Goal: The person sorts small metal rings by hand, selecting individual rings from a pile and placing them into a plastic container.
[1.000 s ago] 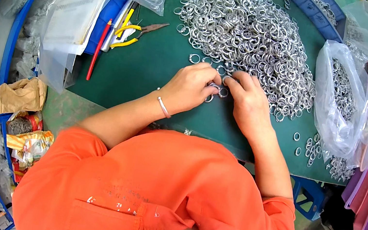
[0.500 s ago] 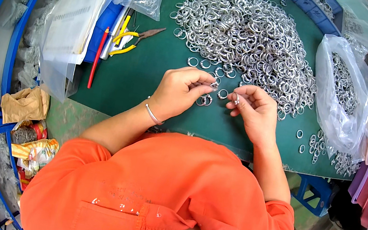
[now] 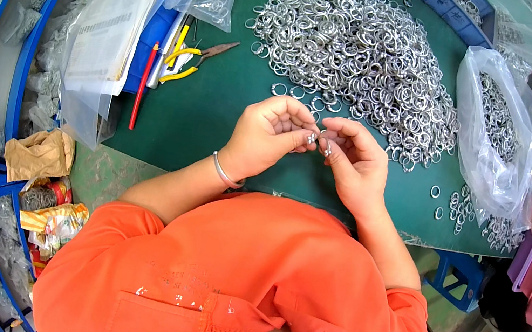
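A big heap of silver metal rings (image 3: pixel 358 47) lies on the green table mat (image 3: pixel 212 107). Just in front of the heap my left hand (image 3: pixel 268 134) and my right hand (image 3: pixel 352 160) are raised a little above the mat, fingertips almost touching. Each pinches a small silver ring (image 3: pixel 320 143) between thumb and fingers, and the two rings meet between the hands. A silver bangle (image 3: pixel 222 171) sits on my left wrist. A few loose rings (image 3: pixel 297 92) lie on the mat beyond my fingers.
Yellow-handled pliers (image 3: pixel 192 57) and a red pen (image 3: pixel 143 84) lie left of the heap beside papers in plastic sleeves (image 3: pixel 117 19). A clear bag of rings (image 3: pixel 497 128) stands at right, with scattered rings (image 3: pixel 457 210) near the table edge. Blue trays (image 3: pixel 451 6) sit behind.
Both hands lifted off the mat with rings and drew together toward me; one second ago they were picking at rings by the heap's edge.
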`<control>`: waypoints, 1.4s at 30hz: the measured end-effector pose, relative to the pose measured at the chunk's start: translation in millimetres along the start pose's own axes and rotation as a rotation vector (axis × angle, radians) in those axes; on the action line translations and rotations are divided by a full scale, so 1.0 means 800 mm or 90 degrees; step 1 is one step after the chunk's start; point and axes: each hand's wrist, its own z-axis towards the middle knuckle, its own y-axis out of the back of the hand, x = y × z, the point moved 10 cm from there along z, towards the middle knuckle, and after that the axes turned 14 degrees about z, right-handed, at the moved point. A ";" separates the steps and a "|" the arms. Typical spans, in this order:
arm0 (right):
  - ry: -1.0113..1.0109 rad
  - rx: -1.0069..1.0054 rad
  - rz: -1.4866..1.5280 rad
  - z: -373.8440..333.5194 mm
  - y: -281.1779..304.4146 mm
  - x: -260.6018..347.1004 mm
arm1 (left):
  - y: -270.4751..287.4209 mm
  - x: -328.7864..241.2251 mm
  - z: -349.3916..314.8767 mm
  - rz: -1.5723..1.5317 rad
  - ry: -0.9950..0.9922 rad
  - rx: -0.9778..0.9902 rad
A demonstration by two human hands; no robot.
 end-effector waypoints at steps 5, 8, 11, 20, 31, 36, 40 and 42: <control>0.135 0.068 -0.205 0.000 -0.014 0.021 | 0.000 0.001 -0.001 -0.045 0.025 0.009; 0.107 0.096 -0.229 0.001 -0.019 0.016 | -0.002 0.012 -0.002 -0.054 0.109 0.023; 0.080 0.097 -0.245 0.001 -0.017 0.010 | -0.005 0.020 -0.005 -0.073 0.147 0.039; 0.396 -0.264 -0.546 -0.023 0.104 0.157 | 0.018 -0.002 0.002 0.085 0.056 0.015; 0.191 0.048 -0.664 0.016 0.038 0.080 | -0.067 -0.053 0.034 0.697 -0.439 0.003; 0.237 0.045 -0.720 0.012 0.030 0.034 | -0.085 -0.038 0.043 0.791 -0.392 0.034; 0.195 0.008 -0.601 0.012 0.051 0.030 | -0.074 -0.049 0.037 0.664 -0.373 -0.023; 0.015 -0.084 -0.421 0.006 0.079 0.011 | -0.069 -0.047 0.038 0.596 -0.311 0.002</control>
